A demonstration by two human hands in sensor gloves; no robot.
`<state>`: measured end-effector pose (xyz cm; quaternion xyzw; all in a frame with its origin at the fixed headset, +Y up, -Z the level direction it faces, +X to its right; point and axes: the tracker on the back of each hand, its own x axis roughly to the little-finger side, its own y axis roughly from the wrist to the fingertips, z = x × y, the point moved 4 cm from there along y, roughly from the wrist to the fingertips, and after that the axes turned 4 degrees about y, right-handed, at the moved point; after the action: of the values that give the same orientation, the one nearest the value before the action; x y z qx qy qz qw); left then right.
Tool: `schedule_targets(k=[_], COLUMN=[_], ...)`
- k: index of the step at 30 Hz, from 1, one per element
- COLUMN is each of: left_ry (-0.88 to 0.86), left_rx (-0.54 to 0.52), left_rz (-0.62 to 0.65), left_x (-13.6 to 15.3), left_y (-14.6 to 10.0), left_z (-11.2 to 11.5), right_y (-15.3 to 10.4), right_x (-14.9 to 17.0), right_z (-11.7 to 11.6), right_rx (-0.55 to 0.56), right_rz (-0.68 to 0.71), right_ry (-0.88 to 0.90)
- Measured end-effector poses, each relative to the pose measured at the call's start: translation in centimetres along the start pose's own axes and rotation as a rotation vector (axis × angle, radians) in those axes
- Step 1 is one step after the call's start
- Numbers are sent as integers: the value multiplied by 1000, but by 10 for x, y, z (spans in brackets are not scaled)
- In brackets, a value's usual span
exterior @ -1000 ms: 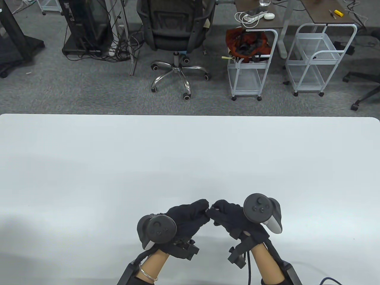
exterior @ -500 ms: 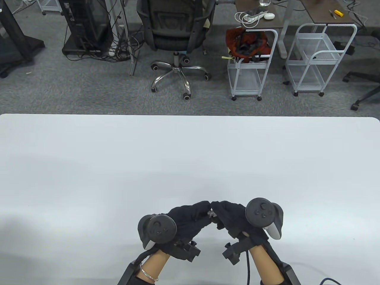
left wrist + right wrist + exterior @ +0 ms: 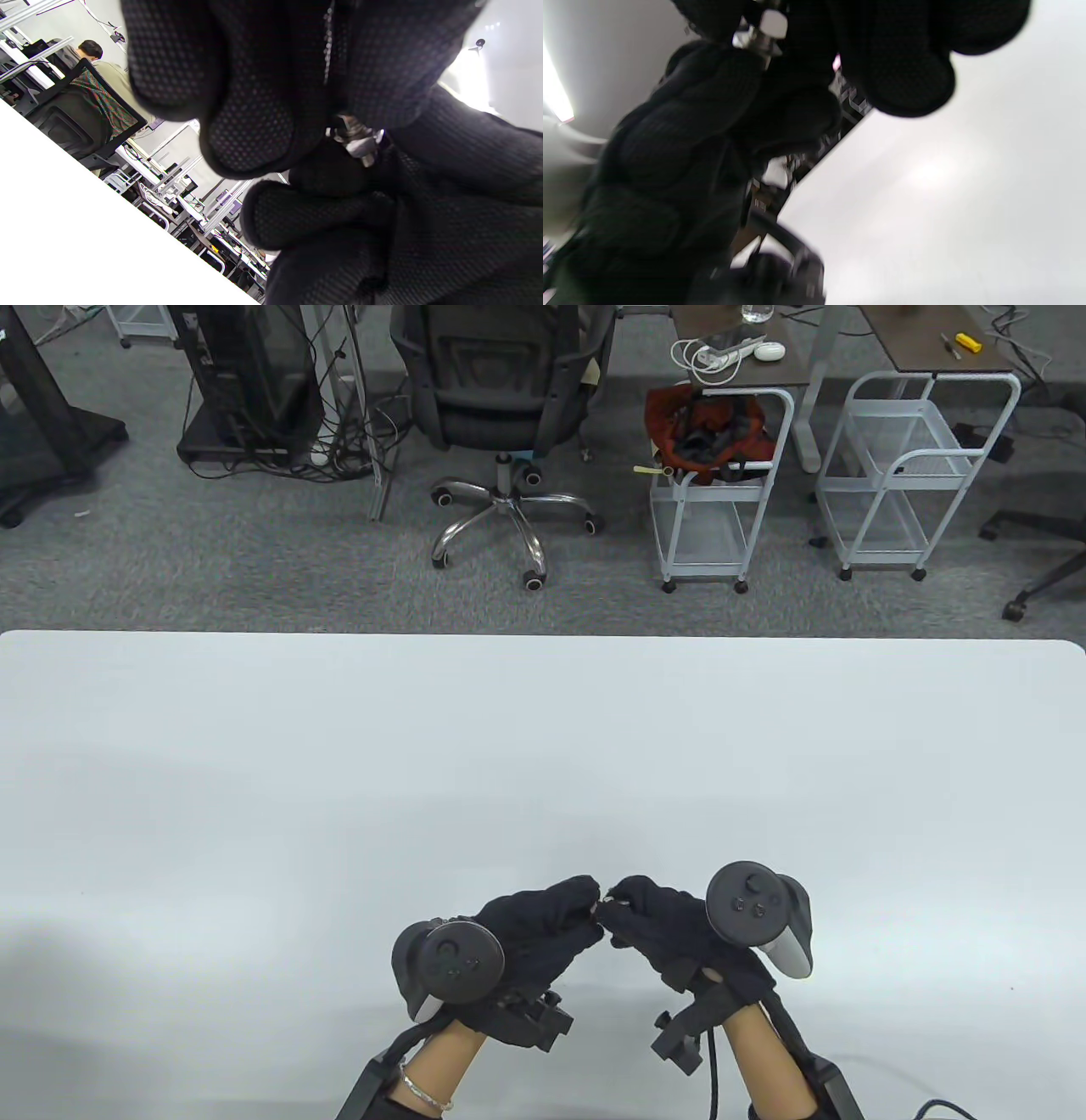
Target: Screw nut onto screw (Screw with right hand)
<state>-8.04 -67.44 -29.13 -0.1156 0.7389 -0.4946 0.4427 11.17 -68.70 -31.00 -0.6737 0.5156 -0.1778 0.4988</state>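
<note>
My two gloved hands meet fingertip to fingertip low over the near middle of the white table (image 3: 543, 746). My left hand (image 3: 585, 903) pinches a small metal screw (image 3: 356, 142), and my right hand (image 3: 619, 901) pinches the nut (image 3: 770, 25) against it. In the table view the metal shows only as a tiny glint (image 3: 604, 902) between the fingertips. The gloves hide most of both parts, so I cannot tell how far the nut sits on the thread.
The table's far edge (image 3: 543, 634) borders a carpeted floor with an office chair (image 3: 501, 398) and two white wire carts (image 3: 721, 483). A tracker sits on the back of each hand (image 3: 450, 959) (image 3: 751, 899).
My right hand twisted at the wrist, dipping toward the left hand half a second ago and rolling back now. The left hand stays still. Both pinches hold.
</note>
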Motion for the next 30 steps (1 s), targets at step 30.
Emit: schedule_targets(k=[30], left_ry=[24], left_rx=[4], left_rz=[56], left_x=[-12], left_y=[-1], left_z=[3], right_y=[-5], right_x=[-4], right_z=[11], right_rx=[299], right_rz=[50], right_ry=[-129])
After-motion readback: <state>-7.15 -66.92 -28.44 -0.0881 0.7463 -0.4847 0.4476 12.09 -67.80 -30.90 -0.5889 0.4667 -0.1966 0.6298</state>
